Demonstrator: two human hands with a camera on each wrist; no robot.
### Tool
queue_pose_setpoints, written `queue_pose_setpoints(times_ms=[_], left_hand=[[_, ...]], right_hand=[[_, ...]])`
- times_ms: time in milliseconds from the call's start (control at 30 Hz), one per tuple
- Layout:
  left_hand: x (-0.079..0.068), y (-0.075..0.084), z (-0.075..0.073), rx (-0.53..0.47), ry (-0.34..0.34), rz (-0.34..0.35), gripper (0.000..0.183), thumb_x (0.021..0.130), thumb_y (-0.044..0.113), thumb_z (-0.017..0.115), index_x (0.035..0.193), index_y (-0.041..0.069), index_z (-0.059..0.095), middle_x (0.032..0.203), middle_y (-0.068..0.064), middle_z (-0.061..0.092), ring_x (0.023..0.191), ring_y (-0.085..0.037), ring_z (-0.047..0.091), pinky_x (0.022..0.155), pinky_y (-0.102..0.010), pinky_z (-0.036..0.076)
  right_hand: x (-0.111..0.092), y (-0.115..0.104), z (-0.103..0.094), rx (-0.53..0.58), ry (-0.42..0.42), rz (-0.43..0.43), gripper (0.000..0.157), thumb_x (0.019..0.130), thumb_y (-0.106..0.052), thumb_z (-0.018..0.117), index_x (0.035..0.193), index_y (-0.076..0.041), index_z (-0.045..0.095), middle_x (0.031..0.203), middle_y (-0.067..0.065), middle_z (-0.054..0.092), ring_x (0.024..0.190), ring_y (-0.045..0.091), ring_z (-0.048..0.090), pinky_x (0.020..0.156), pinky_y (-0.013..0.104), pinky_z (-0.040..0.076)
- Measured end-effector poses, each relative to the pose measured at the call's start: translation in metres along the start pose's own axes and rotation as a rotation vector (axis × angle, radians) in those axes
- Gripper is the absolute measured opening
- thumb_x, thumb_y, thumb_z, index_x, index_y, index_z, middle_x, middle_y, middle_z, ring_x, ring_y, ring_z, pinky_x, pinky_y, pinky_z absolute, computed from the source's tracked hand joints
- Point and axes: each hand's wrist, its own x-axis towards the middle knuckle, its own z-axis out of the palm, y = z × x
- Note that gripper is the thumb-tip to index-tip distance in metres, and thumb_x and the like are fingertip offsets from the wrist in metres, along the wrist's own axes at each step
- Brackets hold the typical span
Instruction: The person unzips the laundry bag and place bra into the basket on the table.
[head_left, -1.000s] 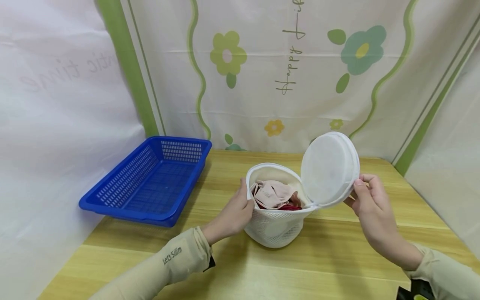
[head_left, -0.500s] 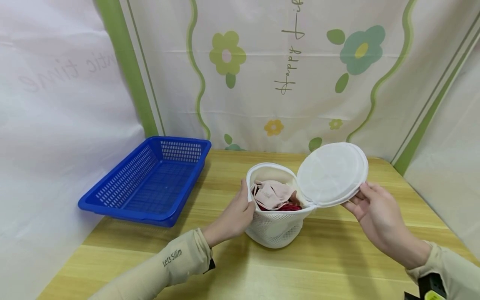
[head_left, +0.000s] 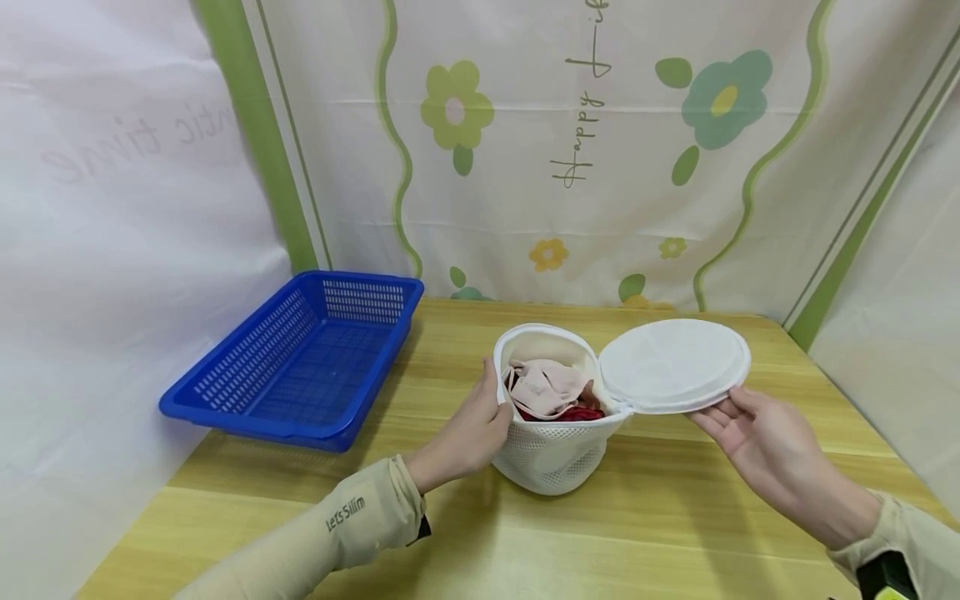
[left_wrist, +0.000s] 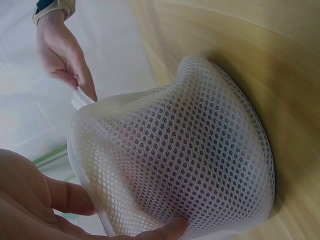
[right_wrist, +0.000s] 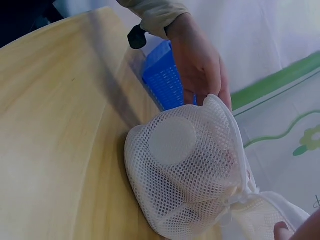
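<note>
Wood-grain table [head_left: 600, 550] ahead, my mesh bag [head_left: 555, 462] sits at one o'clock, likely light and floppy, best held by the rim [head_left: 566, 424] my left hand [head_left: 468, 427] grips while my right hand [head_left: 776, 450] pinches the lid [head_left: 675, 365].

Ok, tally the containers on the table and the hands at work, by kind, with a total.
Blue basket: 1
White mesh bag: 1
Hands, namely the left hand and the right hand: 2
Total: 4
</note>
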Motion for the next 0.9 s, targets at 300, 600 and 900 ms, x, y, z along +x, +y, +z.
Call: queue_pose_setpoints(times_ms=[300, 600, 900], left_hand=[[0.000, 0.000, 0.000, 0.004, -0.005, -0.002, 0.070, 0.103, 0.012, 0.036, 0.151, -0.001, -0.014, 0.159, -0.017, -0.009, 0.144, -0.020, -0.001, 0.116, -0.036, 0.005], [0.000, -0.002, 0.001, -0.007, 0.009, 0.025, 0.072, 0.102, 0.011, 0.038, 0.151, -0.002, -0.013, 0.159, -0.018, -0.007, 0.145, -0.020, 0.000, 0.116, -0.036, 0.006], [0.000, -0.003, 0.001, -0.014, 0.005, 0.043, 0.074, 0.102, 0.010, 0.040, 0.151, -0.001, -0.013, 0.159, -0.017, -0.007, 0.144, -0.019, 0.000, 0.116, -0.035, 0.006]], right_hand=[[-0.007, 0.001, -0.003, 0.051, 0.050, 0.083, 0.059, 0.108, -0.010, 0.014, 0.148, -0.019, -0.029, 0.124, 0.027, 0.058, 0.109, 0.034, 0.062, 0.111, 0.046, 0.027], [-0.011, -0.005, -0.016, 0.044, 0.094, 0.144, 0.028, 0.107, -0.005, 0.026, 0.125, 0.005, 0.045, 0.113, 0.030, 0.059, 0.106, 0.041, 0.062, 0.109, 0.048, 0.032], [-0.015, -0.029, -0.031, -0.437, 0.259, 0.265, 0.061, 0.106, -0.014, 0.019, 0.144, 0.011, -0.021, 0.149, 0.033, -0.025, 0.141, 0.047, 0.011, 0.110, 0.042, 0.032]])
